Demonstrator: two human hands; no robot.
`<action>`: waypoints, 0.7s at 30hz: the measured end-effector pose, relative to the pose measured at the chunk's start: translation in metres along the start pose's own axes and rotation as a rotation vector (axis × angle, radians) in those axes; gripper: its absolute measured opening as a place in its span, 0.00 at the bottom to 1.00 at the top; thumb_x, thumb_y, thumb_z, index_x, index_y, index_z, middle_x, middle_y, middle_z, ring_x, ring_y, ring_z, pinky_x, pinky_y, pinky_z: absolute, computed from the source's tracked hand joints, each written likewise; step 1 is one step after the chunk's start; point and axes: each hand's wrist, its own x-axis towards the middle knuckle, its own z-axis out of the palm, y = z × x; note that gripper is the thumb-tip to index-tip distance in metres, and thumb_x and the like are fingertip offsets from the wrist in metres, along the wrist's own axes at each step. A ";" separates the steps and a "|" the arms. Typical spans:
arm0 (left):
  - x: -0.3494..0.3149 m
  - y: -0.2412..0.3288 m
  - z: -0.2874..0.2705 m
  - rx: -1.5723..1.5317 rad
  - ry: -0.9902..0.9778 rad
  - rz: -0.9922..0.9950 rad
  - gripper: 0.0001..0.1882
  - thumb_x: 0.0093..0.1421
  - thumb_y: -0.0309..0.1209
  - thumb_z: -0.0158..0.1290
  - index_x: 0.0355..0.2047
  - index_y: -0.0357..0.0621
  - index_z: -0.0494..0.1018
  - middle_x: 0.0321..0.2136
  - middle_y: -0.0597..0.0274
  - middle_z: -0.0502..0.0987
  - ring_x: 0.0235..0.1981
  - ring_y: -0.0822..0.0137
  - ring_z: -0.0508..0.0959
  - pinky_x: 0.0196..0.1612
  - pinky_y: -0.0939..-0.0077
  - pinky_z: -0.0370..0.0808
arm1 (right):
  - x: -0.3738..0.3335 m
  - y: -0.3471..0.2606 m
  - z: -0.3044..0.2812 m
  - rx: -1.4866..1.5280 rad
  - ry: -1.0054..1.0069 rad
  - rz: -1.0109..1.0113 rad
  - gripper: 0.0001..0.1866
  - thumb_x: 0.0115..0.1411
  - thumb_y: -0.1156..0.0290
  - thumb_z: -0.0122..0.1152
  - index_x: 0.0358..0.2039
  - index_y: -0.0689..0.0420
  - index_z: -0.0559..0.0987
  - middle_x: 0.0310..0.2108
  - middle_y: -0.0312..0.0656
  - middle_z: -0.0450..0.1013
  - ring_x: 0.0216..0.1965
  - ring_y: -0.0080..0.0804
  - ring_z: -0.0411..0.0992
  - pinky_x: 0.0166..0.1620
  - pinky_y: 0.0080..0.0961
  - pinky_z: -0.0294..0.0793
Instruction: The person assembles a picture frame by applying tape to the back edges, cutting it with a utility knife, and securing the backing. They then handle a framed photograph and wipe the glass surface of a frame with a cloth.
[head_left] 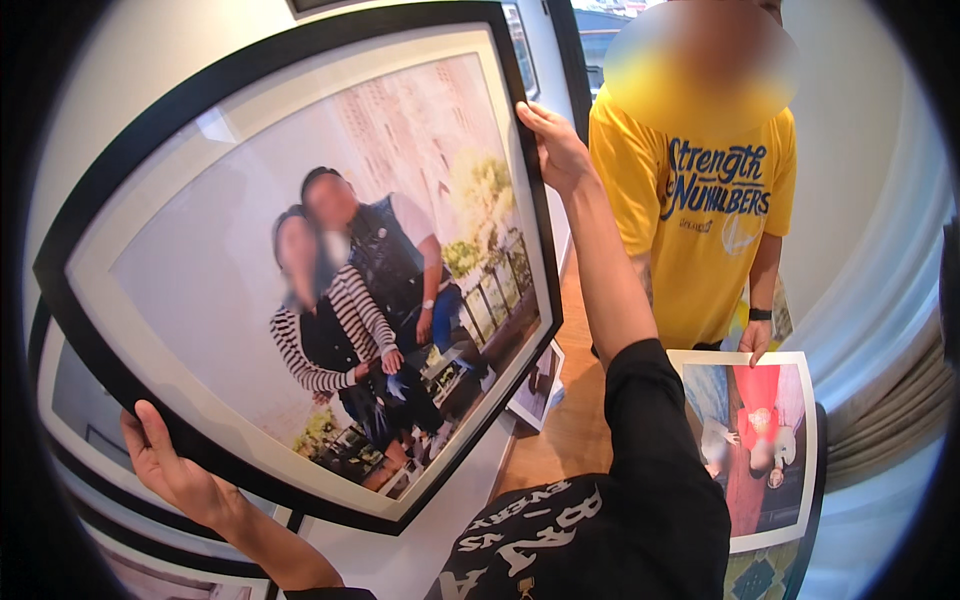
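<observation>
A large framed photo [220, 270] fills the left half of the view, held up and tilted. It has a black frame and a cream mat around a picture of two people sitting outdoors. My left hand [180, 475] grips its lower left edge, thumb on the front of the frame. On the right edge, near the upper corner, my right hand [555, 145] is closed round the frame with the arm stretched out. The fingers behind the frame are hidden on both sides.
A person in a yellow T-shirt [700, 230] stands at the right, one hand lowered onto a white-bordered photo print [745, 445], seen upside down. Several dark-edged frames [75, 390] stand behind mine at lower left. Another print [540, 388] lies beyond it above wooden floor [570, 440]. Curtains [890, 410] hang far right.
</observation>
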 end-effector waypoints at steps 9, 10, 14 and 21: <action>0.044 -0.016 -0.056 0.789 -0.232 0.788 0.45 0.63 0.62 0.37 0.50 0.21 0.69 0.48 0.32 0.73 0.50 0.41 0.74 0.54 0.55 0.70 | 0.007 -0.001 0.004 0.024 0.022 -0.085 0.22 0.59 0.65 0.66 0.50 0.62 0.74 0.42 0.37 0.76 0.44 0.23 0.74 0.49 0.22 0.73; 0.050 -0.017 -0.056 0.834 -0.277 0.943 0.43 0.63 0.62 0.38 0.50 0.24 0.69 0.46 0.34 0.74 0.46 0.42 0.74 0.50 0.55 0.71 | 0.001 -0.005 0.013 -0.028 0.059 -0.097 0.27 0.57 0.64 0.69 0.53 0.64 0.72 0.46 0.42 0.75 0.47 0.27 0.73 0.52 0.24 0.70; 0.031 -0.001 -0.031 0.925 -0.185 1.047 0.51 0.59 0.73 0.24 0.55 0.36 0.69 0.41 0.34 0.71 0.37 0.38 0.71 0.39 0.47 0.68 | 0.002 0.007 0.022 -0.008 0.126 -0.096 0.37 0.50 0.61 0.75 0.57 0.66 0.71 0.65 0.58 0.56 0.71 0.49 0.39 0.69 0.45 0.33; 0.029 -0.014 -0.017 0.894 -0.140 1.057 0.55 0.57 0.75 0.24 0.55 0.33 0.68 0.39 0.34 0.72 0.36 0.39 0.72 0.38 0.48 0.70 | -0.010 -0.008 0.007 -0.093 0.161 -0.113 0.32 0.51 0.61 0.74 0.52 0.64 0.76 0.65 0.59 0.56 0.72 0.49 0.38 0.69 0.45 0.34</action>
